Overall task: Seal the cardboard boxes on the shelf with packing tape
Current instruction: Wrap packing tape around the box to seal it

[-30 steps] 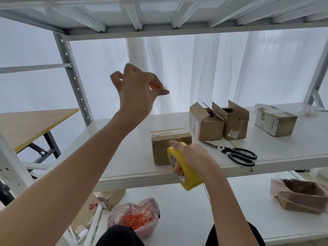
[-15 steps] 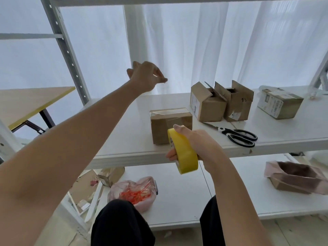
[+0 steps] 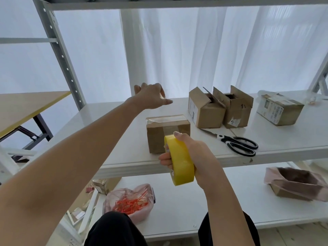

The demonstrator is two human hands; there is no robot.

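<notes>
A small closed cardboard box (image 3: 156,139) stands near the front edge of the white shelf (image 3: 113,139), with glossy clear tape across its top and down its front. My right hand (image 3: 195,157) grips a yellow roll of packing tape (image 3: 181,160) just in front of the box. Above the shelf and behind the box is my left hand (image 3: 150,96), thumb and fingertips together as if pinching the clear tape end; the strip itself is too faint to see. Two open-flapped boxes (image 3: 209,110) (image 3: 236,110) stand to the right, and a closed labelled box (image 3: 280,109) lies farther right.
Black-handled scissors (image 3: 236,142) lie on the shelf right of the taped box. On the lower shelf are a pink bag of orange ties (image 3: 129,201) and a bag-lined box (image 3: 296,181). A grey upright (image 3: 60,54) stands at the left, and a wooden table (image 3: 26,105) beyond it.
My left hand has come down from high above the shelf to just behind the box. My right hand stays in front of the box with the roll. The camera has tilted down.
</notes>
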